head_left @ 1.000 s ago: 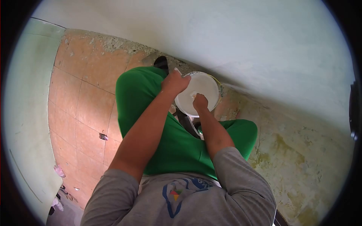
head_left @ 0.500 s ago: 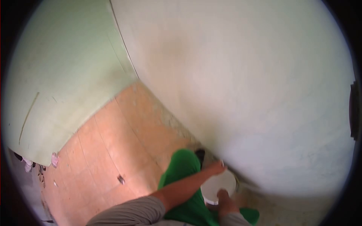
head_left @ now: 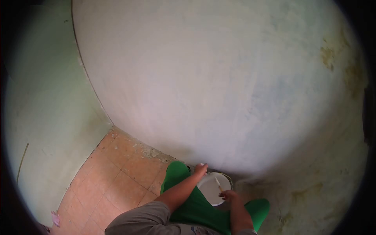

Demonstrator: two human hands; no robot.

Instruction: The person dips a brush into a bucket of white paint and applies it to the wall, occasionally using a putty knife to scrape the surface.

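Note:
A white bucket (head_left: 206, 187) stands between my legs in green trousers, close to the wall, its round opening facing up. My left hand (head_left: 201, 170) is closed at the far left of its rim, with a small white thing (head_left: 202, 164) showing at the fingers. From the near right side, my right hand (head_left: 228, 194) reaches over the opening. It grips a slim, pale, stick-like tool (head_left: 218, 183), whose far end points up and left across the bucket. The exact kind of tool is too small to make out.
A large whitish wall (head_left: 188, 90) rises right in front, stained brown at the far right. Left of the corner is a pale green wall (head_left: 47, 109). Orange floor tiles (head_left: 105, 176) have crumbly debris along the wall's foot. A pink item (head_left: 55, 219) lies at lower left.
The view has swung right, showing more of the front wall. The pale tool in my right hand now shows over the bucket. My left hand stays by the rim.

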